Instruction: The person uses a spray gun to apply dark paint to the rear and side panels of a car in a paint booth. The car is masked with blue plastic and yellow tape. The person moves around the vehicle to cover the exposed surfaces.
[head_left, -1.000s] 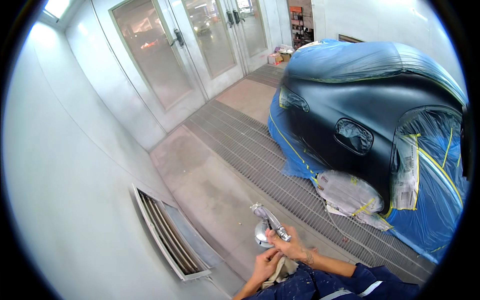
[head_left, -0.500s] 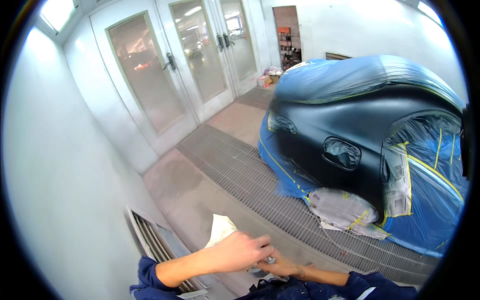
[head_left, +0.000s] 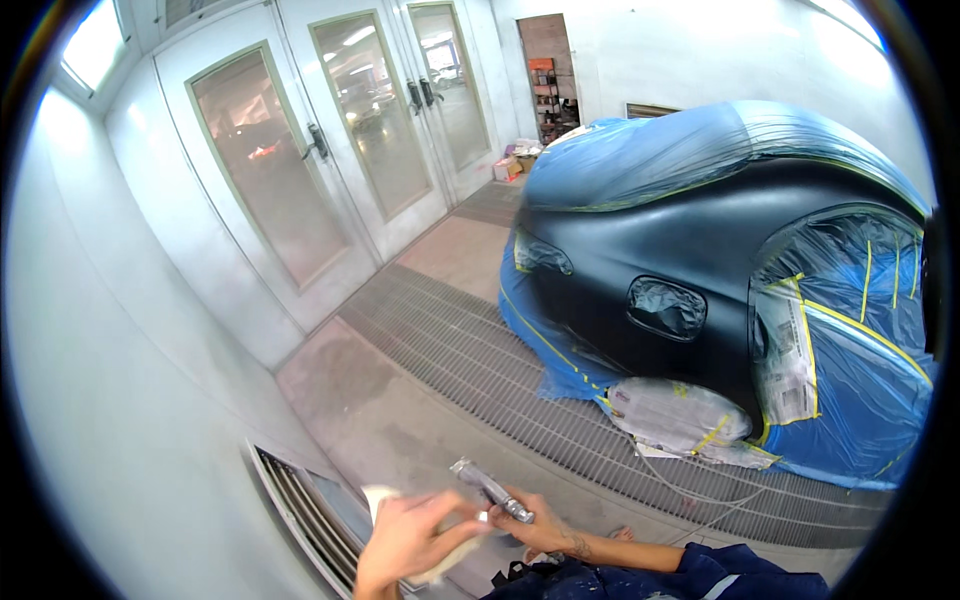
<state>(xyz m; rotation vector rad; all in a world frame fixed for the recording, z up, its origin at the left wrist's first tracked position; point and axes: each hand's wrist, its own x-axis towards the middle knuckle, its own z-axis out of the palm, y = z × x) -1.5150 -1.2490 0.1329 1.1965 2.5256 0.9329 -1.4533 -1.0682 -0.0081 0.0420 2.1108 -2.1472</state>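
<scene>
Right now one silver spray gun (head_left: 492,490) is in the right hand (head_left: 540,525), whose fingers wrap its handle, low over the floor and well apart from the one dark car body (head_left: 655,240). Beside it, the left hand (head_left: 415,530) is curled, thumb and fingertips near the gun; I cannot tell whether they pinch anything. One pale cloth (head_left: 445,562) shows behind that hand.

Blue plastic sheeting (head_left: 640,165) covers the car's top and side. Two pieces of masking paper, one low on the bumper (head_left: 675,410) and one by the wheel arch, carry print too small to tell. Three glazed door panels (head_left: 375,130) bear three dark handles.

A floor grating (head_left: 430,340) runs diagonally along the car; a plain floor strip lies between its near edge and the left wall (head_left: 130,330), where one slatted vent (head_left: 300,510) sits low.
</scene>
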